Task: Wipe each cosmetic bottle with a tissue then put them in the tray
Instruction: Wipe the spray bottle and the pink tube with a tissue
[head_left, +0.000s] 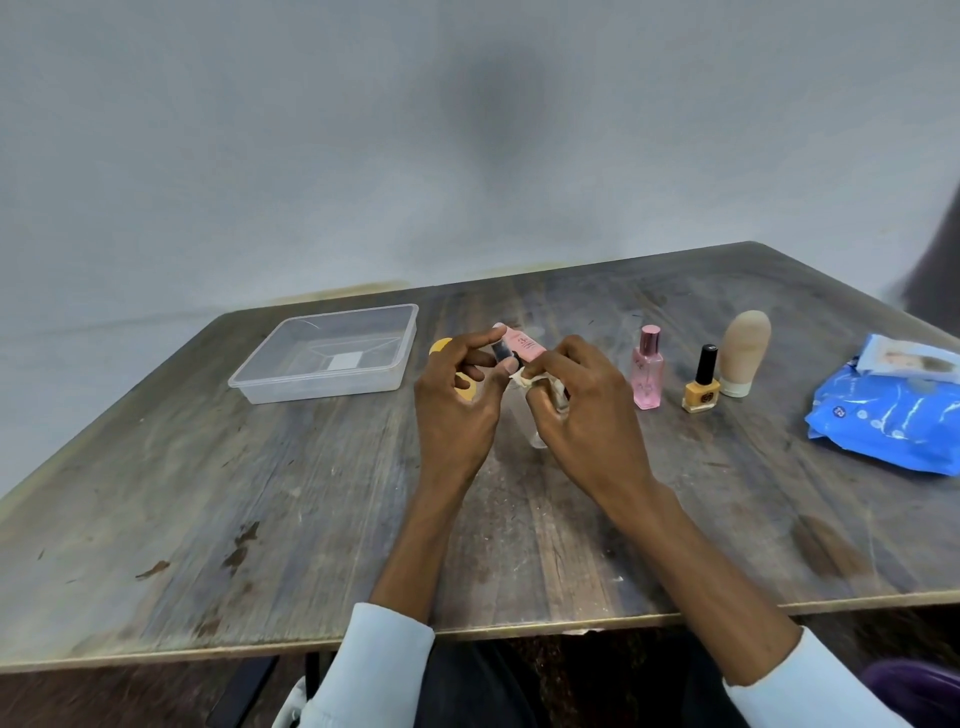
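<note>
Above the middle of the table, my left hand (457, 400) pinches the black cap end of a small pink cosmetic tube (522, 345). My right hand (576, 400) holds a crumpled white tissue (522, 381) against the tube's lower end. A yellow object (451, 366) lies mostly hidden behind my left hand. A clear item (537, 439) stands under my hands, largely hidden. The clear plastic tray (291, 387) sits at the left with nothing in it. To the right stand a pink perfume bottle (648, 369), a yellow nail polish bottle (702, 382) with a black cap and a beige bottle (744, 351).
A blue wipes pack (888, 415) lies at the far right with a small white packet (906, 358) on top of it. The worn wooden table (260, 519) ends near my forearms at the front. A grey wall stands behind.
</note>
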